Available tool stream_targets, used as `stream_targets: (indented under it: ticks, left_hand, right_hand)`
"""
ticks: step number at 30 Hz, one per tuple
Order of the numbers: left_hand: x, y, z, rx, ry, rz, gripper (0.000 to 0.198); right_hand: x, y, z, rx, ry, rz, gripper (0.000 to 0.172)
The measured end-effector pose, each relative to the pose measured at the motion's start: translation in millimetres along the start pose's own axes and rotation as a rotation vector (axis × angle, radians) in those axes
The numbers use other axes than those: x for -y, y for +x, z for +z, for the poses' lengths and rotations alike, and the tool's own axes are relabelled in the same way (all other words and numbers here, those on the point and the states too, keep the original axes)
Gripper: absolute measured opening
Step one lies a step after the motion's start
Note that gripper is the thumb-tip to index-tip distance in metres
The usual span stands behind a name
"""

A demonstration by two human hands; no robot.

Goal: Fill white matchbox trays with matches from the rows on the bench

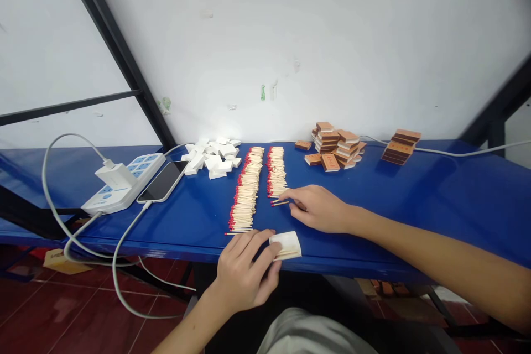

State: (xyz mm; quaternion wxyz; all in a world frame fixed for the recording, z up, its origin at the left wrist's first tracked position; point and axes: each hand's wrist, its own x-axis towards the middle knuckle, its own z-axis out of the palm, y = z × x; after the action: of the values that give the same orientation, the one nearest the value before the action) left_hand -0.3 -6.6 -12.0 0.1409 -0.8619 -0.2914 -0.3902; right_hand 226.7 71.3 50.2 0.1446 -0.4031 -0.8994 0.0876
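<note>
Matches (248, 191) on blue table (456, 204), white wall (340, 38) behind; left hand (245, 270) pinching tray (289, 240), right hand (321, 209), grip unclear

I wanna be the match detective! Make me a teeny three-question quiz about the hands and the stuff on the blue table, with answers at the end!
1. True or false: the phone lies beside the power strip.
2. The left hand holds: (a) a brown matchbox, (b) a small white tray, (c) a charging cable.
3. Fill in: the right hand is at the near end of the ____ of the two rows of matches.

Key: 1 true; 2 b; 3 shorter.
</note>
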Motion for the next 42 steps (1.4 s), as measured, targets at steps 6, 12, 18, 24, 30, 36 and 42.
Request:
stream_targets:
  ticks: [6, 12, 18, 24, 30, 36, 42]
  left_hand:
    - [0.1, -0.7, 0.7, 0.005, 0.000, -0.001, 0.023]
    - [0.3, -0.9, 0.5, 0.006, 0.001, -0.002, 0.023]
    - [0.0, -0.2, 0.8, 0.001, 0.000, 0.003, 0.023]
    - [-0.5, -0.1, 0.5, -0.009, -0.004, -0.002, 0.023]
    - [-1.0, 1.4, 0.0, -0.011, 0.016, 0.000, 0.022]
    - [-1.2, 1.6, 0.1, -0.011, 0.013, -0.003, 0.022]
    - [-1.3, 0.6, 0.1, -0.007, 0.010, -0.005, 0.022]
  right_hand:
    - [-0.8, 0.8, 2.8, -0.037, 0.007, -0.004, 0.029]
    - [-0.5, 1.5, 3.7, -0.080, 0.034, -0.022, 0.024]
    - [-2.2, 1.7, 6.2, -0.067, 0.024, -0.023, 0.019]
    - [-3.8, 3.0, 6.7, -0.081, 0.014, 0.000, 0.018]
    - [-2.6, 3.1, 6.6, -0.060, 0.017, -0.005, 0.017]
    - [-1.7, 2.5, 5.5, -0.064, 0.034, -0.004, 0.017]
    - [-0.5, 0.2, 1.7, -0.090, 0.032, 0.009, 0.030]
